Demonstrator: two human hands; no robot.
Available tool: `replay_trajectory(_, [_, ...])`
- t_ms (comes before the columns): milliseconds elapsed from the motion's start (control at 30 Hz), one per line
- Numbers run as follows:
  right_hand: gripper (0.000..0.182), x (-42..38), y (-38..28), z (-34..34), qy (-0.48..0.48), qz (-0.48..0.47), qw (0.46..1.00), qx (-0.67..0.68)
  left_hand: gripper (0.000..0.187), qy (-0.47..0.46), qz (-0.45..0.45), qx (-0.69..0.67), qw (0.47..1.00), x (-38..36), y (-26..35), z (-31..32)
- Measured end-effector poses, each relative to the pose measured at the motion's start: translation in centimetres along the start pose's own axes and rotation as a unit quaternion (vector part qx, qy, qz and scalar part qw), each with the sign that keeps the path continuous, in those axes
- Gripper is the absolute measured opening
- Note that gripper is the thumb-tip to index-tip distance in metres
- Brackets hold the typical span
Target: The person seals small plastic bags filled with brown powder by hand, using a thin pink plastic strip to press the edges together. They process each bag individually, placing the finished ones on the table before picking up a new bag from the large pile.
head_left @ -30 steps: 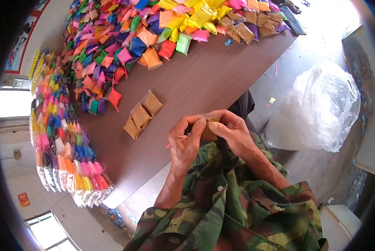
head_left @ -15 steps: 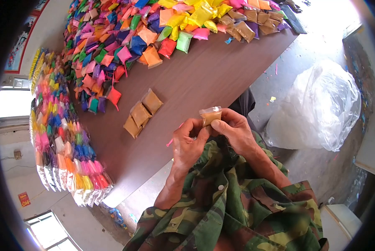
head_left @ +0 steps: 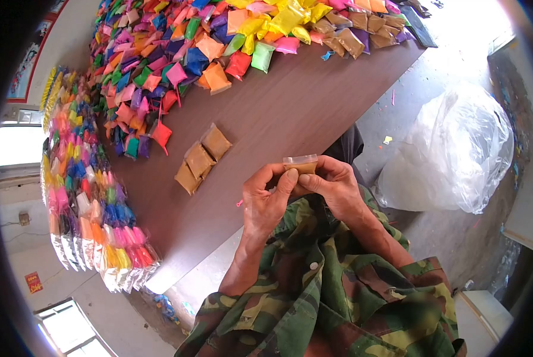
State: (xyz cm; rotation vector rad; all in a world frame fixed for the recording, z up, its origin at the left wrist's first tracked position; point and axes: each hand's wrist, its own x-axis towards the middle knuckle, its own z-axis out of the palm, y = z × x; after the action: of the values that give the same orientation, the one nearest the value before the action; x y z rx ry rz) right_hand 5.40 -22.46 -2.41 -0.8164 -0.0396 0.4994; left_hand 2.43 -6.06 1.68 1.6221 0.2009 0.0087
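Between both hands, over the table's near edge, is a small clear packet (head_left: 301,166) filled with something brown. My left hand (head_left: 267,193) pinches its left side, thumb on the near face. On its right side my right hand (head_left: 336,184) is closed too, thumb beside the other thumb. The packet's clear top strip shows above the thumbs; its lower part is hidden by them. Farther left on the table lie three similar brown packets (head_left: 200,160) in a slightly overlapping row. A thin pink stick-like piece (head_left: 239,203) shows just left of my left hand.
A large heap of colourful packets (head_left: 177,65) covers the far side of the brown table (head_left: 278,101). Stacked bundles of coloured packets (head_left: 94,202) stand along the left. A big clear plastic bag (head_left: 450,154) sits on the floor at right. A dark flat object (head_left: 418,27) lies at the table's far right corner.
My left hand has shifted its hold, and its thumb now presses the packet's face beside the right thumb. The packet sits more level. The three packets on the table have stayed put.
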Motion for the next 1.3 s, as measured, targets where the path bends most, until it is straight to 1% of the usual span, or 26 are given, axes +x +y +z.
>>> replay_trajectory(67, [0.026,0.1,0.0,0.2,0.005,-0.004,0.999,-0.035,0.018,0.009,0.035,0.035,0.999,0.1,-0.8,-0.2])
replay_trajectory(167, [0.024,0.0,-0.5,0.3,0.019,0.018,0.998,-0.058,0.017,0.048,0.069,0.148,0.985,0.2,-0.5,0.0])
replay_trajectory(200, [0.023,0.0,-0.6,0.4,0.024,0.029,0.997,-0.062,0.017,0.048,0.077,0.149,0.985,0.2,-0.4,0.1])
replay_trajectory(267, [0.021,0.2,-0.4,0.2,0.014,-0.009,0.998,-0.060,0.017,0.048,0.091,0.150,0.983,0.1,-0.2,0.2])
replay_trajectory(300, [0.020,0.2,-0.4,0.1,0.010,-0.028,0.998,-0.058,0.017,0.041,0.060,0.095,0.993,0.1,0.1,0.5])
replay_trajectory(367, [0.019,0.4,-0.3,-0.2,0.013,-0.035,0.997,-0.064,0.018,0.025,-0.001,-0.017,1.000,0.0,0.8,1.1])
replay_trajectory(467, [0.018,0.4,-0.2,-0.1,0.017,-0.039,0.997,-0.071,0.019,-0.012,0.003,-0.033,0.999,0.0,-0.3,0.4])
replay_trajectory(567, [0.018,0.3,-0.1,-0.2,0.017,-0.023,0.995,-0.096,0.016,0.006,0.005,-0.032,0.999,-0.1,-0.8,0.1])
replay_trajectory(600, [0.018,0.3,-0.1,-0.2,0.015,-0.015,0.994,-0.107,0.016,0.009,0.019,-0.019,1.000,-0.1,-0.8,0.1])
replay_trajectory(667, [0.018,0.3,0.0,0.1,0.035,-0.005,0.995,-0.091,0.015,0.018,0.045,0.006,0.999,-0.1,-0.7,0.0])
replay_trajectory(700, [0.018,0.2,0.0,0.4,0.043,0.000,0.996,-0.083,0.015,0.018,0.038,0.013,0.999,-0.1,-0.6,-0.2])
replay_trajectory(767, [0.018,0.4,-0.3,1.1,0.043,-0.034,0.996,-0.067,0.013,0.017,0.025,0.029,0.999,-0.1,-0.4,-0.6])
replay_trajectory(867, [0.018,0.8,0.0,0.6,0.040,-0.069,0.994,-0.068,0.017,0.014,0.041,0.008,0.999,0.1,-0.2,0.0])
replay_trajectory(967, [0.017,1.2,0.0,0.2,0.052,-0.090,0.993,-0.062,0.020,-0.006,-0.027,-0.035,0.999,-0.1,-0.2,0.6])
replay_trajectory(1100, [0.016,1.7,0.4,0.5,0.056,-0.136,0.987,-0.071,0.022,-0.020,-0.028,-0.008,0.999,0.2,-0.8,0.2])
replay_trajectory(1200, [0.016,1.7,-0.6,1.4,0.060,-0.105,0.990,-0.074,0.021,-0.010,-0.017,0.014,1.000,0.5,-0.7,0.1])
replay_trajectory(1300, [0.017,2.2,-0.7,1.3,0.080,-0.077,0.986,-0.127,0.022,0.008,-0.026,0.010,1.000,0.6,-0.5,0.2])
